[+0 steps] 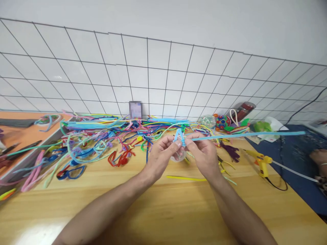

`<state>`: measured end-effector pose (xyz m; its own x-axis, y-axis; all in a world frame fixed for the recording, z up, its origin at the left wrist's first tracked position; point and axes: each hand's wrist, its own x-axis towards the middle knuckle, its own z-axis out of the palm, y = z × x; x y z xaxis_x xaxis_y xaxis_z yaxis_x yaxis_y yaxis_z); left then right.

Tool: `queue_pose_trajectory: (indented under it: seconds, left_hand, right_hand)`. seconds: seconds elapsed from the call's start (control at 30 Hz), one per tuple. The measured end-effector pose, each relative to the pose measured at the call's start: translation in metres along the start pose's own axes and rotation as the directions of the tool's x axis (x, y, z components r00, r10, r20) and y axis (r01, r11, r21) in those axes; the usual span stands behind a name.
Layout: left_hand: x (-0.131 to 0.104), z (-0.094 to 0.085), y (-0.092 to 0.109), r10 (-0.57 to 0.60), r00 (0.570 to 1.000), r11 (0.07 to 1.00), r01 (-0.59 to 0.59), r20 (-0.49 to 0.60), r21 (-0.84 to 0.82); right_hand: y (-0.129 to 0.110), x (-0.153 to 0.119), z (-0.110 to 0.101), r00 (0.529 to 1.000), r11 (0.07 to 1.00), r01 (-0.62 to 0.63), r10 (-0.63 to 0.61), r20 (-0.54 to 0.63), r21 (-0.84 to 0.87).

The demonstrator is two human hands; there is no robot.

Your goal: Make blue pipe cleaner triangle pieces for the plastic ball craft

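Note:
A light blue pipe cleaner (pixel 245 134) is bent into a small pointed loop between my hands, and its long straight end reaches far out to the right. My left hand (pixel 163 149) pinches the left side of the bent part with thumb and fingers. On the other side, my right hand (pixel 203 151) grips the pipe cleaner where the straight length leaves the loop. Just under my fingertips is a round clear object (pixel 178 157), partly hidden by the hands. A yellow pipe cleaner (pixel 185 178) lies on the wooden table (pixel 163 211) below.
Many coloured pipe cleaners (pixel 94 126) are heaped along the tiled wall. Red twisted pieces (pixel 120 158) lie left of my hands. A yellow glue gun (pixel 263 163) with its cord sits at the right. A dark red cylinder (pixel 244 112) leans at the back. Someone's hand (pixel 319 158) shows at the right edge.

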<state>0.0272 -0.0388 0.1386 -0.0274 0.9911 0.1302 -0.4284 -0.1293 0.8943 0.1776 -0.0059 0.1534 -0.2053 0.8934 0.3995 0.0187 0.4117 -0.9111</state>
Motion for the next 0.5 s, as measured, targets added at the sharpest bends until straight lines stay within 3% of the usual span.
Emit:
queue_pose_trajectory:
  seconds: [0.3, 0.5]
  left_hand:
    - [-0.0015, -0.002, -0.0019, -0.046, 0.998, 0.999, 0.046, 0.049, 0.001]
    - [0.0001, -0.0033, -0.0047, -0.071, 0.996, 0.997, 0.073, 0.045, -0.035]
  right_hand:
    - [0.0045, 0.0009, -0.0021, 1.0, 0.998, 0.002, -0.002, 0.001, -0.061]
    - [0.0059, 0.0015, -0.0033, 0.998, 0.998, -0.056, 0.056, 0.032, -0.007]
